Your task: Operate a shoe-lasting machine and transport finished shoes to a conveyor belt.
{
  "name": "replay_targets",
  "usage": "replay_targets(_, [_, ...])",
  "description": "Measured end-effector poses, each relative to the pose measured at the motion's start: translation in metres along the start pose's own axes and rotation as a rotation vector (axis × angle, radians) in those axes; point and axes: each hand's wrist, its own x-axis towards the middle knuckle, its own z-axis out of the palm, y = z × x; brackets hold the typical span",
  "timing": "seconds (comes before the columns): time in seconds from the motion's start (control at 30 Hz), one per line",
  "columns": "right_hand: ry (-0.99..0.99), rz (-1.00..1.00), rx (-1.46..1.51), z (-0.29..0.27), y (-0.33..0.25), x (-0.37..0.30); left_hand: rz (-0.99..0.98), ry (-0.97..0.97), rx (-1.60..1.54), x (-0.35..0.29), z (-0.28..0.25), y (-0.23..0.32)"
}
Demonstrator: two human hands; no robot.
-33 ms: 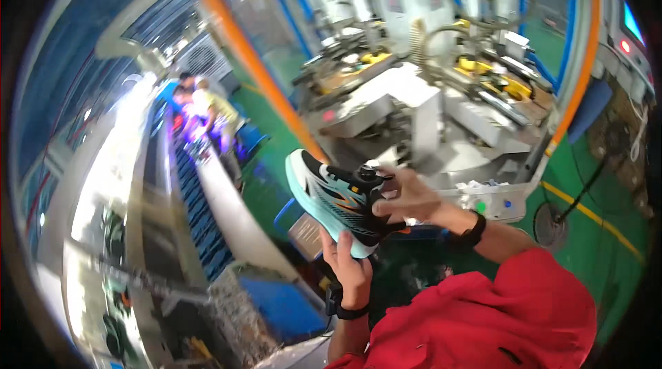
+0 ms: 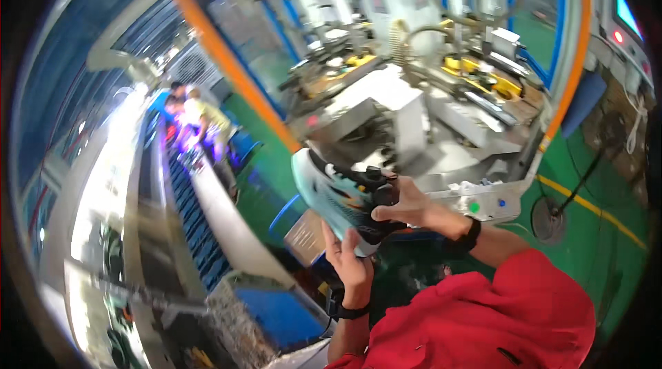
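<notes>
In mid-air in front of me is a running shoe (image 2: pixel 336 193) with a black, grey and orange upper and a pale mint sole. Its toe points to the upper left. My left hand (image 2: pixel 352 265) supports it from below, the fingers against the sole near the heel. At the collar end, my right hand (image 2: pixel 412 205) grips the shoe, with the thumb on the near side and the other fingers partly hidden. A dark, rounded piece sticks up at the shoe opening; its kind is too blurred to tell.
Beyond the shoe stands a machine (image 2: pixel 403 103) with metal plates and yellow parts behind an orange frame post (image 2: pixel 231 69). A conveyor (image 2: pixel 196 221) runs along the left, where two people (image 2: pixel 196 117) work. A pedestal fan (image 2: pixel 548 217) stands right; a blue-topped surface (image 2: pixel 279 310) lies lower left.
The shoe has tilted slightly in my hands, and my right fingers have closed in more at its collar. The surroundings have shifted a little left in view.
</notes>
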Motion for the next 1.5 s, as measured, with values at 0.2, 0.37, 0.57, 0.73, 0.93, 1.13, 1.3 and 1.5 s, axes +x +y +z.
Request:
replay_targets(0.2, [0.588, 0.147, 0.167, -0.186, 0.046, -0.042, -0.268, -0.448, 0.223, 0.03, 0.149, -0.111])
replay_targets(0.37, [0.917, -0.003, 0.144, -0.303, 0.073, -0.073, -0.592, -0.598, 0.283, 0.09, 0.226, -0.208])
replay_targets(0.57, [1.091, -0.04, -0.09, -0.367, 0.048, -0.089, -0.314, -0.516, 0.8, 0.21, 0.298, -0.357])
replay_targets(0.73, [1.239, 0.087, -0.309, -0.381, 0.039, -0.094, -0.23, -0.307, 1.178, 0.278, 0.307, -0.451])
replay_targets(0.93, [1.257, 0.13, -0.574, -0.417, 0.035, -0.061, -0.336, -0.29, 1.153, 0.309, 0.296, -0.451])
replay_targets(1.13, [0.921, 0.473, -0.953, -0.471, 0.022, 0.113, -0.856, -0.257, 0.035, 0.272, 0.227, -0.337])
replay_targets(1.3, [0.445, 0.761, -1.008, -0.432, 0.074, 0.26, -0.932, -0.211, 0.124, 0.207, 0.136, -0.198])
replay_targets(1.5, [0.599, 0.526, -1.227, -0.396, 0.216, 0.299, -0.766, 0.153, 0.224, 0.122, 0.035, -0.083])
